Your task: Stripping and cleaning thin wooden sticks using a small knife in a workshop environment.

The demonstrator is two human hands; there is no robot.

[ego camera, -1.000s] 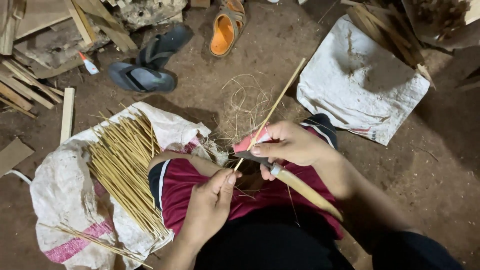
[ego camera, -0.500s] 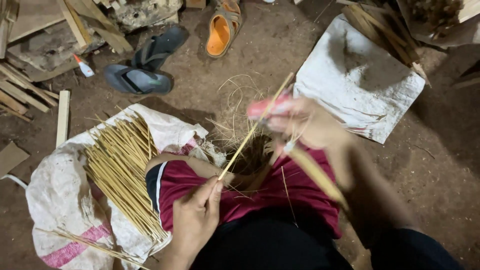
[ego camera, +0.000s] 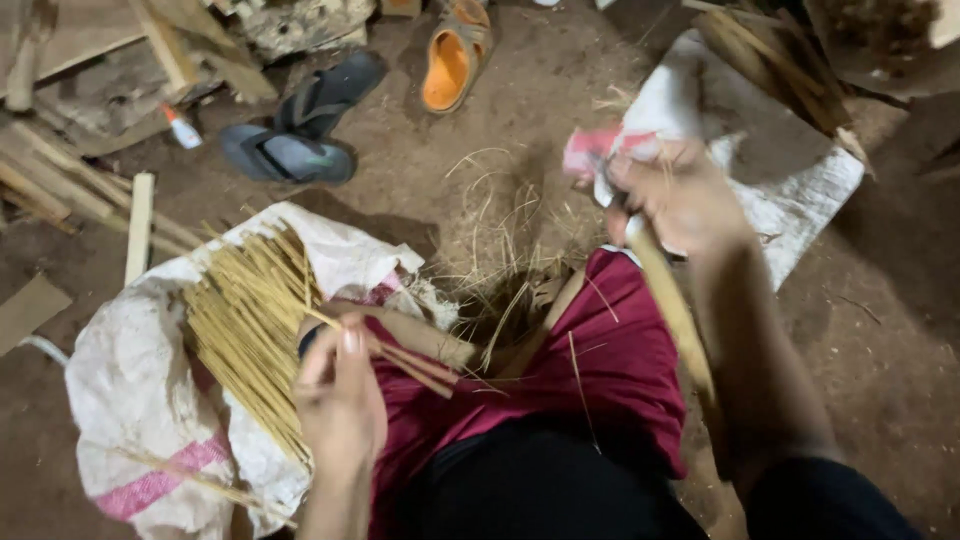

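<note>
Left hand (ego camera: 340, 400) pinched, right hand (ego camera: 680, 200) fisted

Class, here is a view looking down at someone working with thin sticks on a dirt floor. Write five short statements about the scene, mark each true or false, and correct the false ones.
1. The left hand holds a thin stick. True.
2. The bundle of pale sticks lies on a white sack. True.
3. The right hand rests flat on the ground. False: it is raised, gripping a long wooden-handled tool, though it is blurred.
4. An orange sandal lies on the dirt at the top. True.
5. The dark flip-flops are on the person's feet. False: they lie on the ground, away from the person.
</note>
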